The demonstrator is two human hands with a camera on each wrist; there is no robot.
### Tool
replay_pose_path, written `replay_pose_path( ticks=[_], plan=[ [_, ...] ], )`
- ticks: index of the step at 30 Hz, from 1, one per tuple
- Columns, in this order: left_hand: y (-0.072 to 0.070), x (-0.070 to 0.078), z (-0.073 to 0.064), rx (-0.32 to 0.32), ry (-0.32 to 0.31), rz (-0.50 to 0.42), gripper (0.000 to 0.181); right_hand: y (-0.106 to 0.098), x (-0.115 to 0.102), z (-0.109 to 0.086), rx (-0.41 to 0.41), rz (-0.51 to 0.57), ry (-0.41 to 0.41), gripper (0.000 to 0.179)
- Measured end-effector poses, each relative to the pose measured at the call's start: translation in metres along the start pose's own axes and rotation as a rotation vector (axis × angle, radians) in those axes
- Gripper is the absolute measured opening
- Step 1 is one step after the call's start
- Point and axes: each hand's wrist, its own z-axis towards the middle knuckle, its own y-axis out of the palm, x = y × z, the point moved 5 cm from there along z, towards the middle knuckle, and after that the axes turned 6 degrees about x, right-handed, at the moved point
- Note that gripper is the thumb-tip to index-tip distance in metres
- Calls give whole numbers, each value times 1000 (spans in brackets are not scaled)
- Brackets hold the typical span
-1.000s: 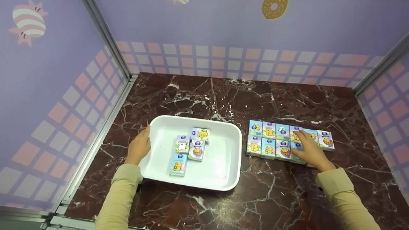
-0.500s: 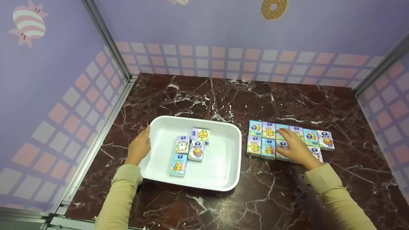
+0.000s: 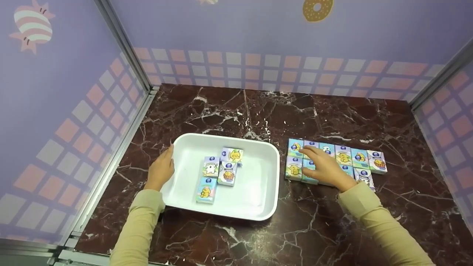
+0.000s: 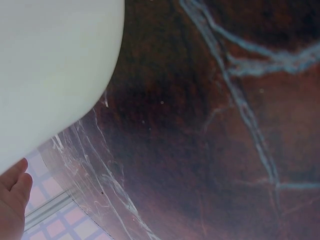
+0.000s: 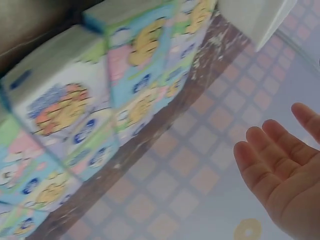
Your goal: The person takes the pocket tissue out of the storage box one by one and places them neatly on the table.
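My left hand (image 3: 161, 168) lies along the left rim of a white plastic tray (image 3: 255, 188), fingers mostly straight; in the left wrist view its fingertips show beside the tray wall (image 4: 55, 60). Inside the tray are several small cartoon-printed packs (image 3: 226, 175), lying flat near the middle. To the right of the tray, more such packs (image 3: 377, 161) lie in two tight rows. Over the left half of these rows is my right hand (image 3: 325, 168), fingers spread and holding nothing, covering some packs. In the right wrist view, that hand's fingers (image 5: 270, 160) extend apart from the packs (image 5: 65, 105).
The tray and packs sit on a dark red marbled tabletop (image 3: 303, 221). Lilac panels with pink and white checks (image 3: 258, 66) enclose it at the back, left and right, with metal strips (image 3: 125, 44) at the corners.
My right hand has moved left across the rows, uncovering packs at their right end. My left hand, the tray and the packs in it stay in place.
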Motion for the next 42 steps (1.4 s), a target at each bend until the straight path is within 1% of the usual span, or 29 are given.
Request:
replay_pose_path(
  ticks=[13,22,28,32,39,42],
  plan=[
    [0,2,2,-11,4,7,51,8,-39,28,-20,33,-80,52],
    [2,2,3,-21,-2,11,51,15,-61,42,-46,11,-145,52],
    [2,1,4,-13,2,13,51,19,-76,51,-68,17,-163,57],
    [2,0,3,-8,1,14,51,22,-86,58,-89,32,-155,59],
    [2,-1,2,0,13,2,51,26,-104,73,-84,50,-177,59],
    [2,-2,2,9,16,6,50,30,-110,77,-98,57,-185,60]
  ],
)
